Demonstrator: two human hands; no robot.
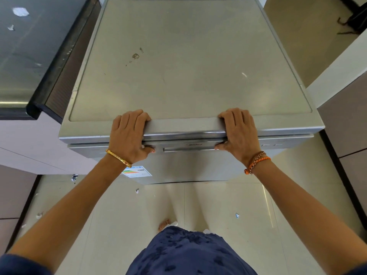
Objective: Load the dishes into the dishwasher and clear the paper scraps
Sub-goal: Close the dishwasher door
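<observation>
A person is standing at a silver dishwasher, looking down over its flat top. The left hand is gripping the front lip of the top at about 9 o'clock from the door handle, with the fingers curled over the edge and the thumb tucked under against the door. The right hand is gripping the same lip at about 3 o'clock, with its thumb likewise pressing under toward the handle. The door is sitting closed, or very nearly so; I cannot tell which. A gold bracelet is circling the left wrist, and orange cord bands are circling the right.

Paper scraps are lying about: one white scrap is resting on the dishwasher top toward 2 o'clock from the hands, a larger white piece is sitting on the dark table at 10 o'clock, and several small bits are lying scattered on the pale tiled floor at 6 and 7 o'clock. An energy label is showing on the door just below the left wrist.
</observation>
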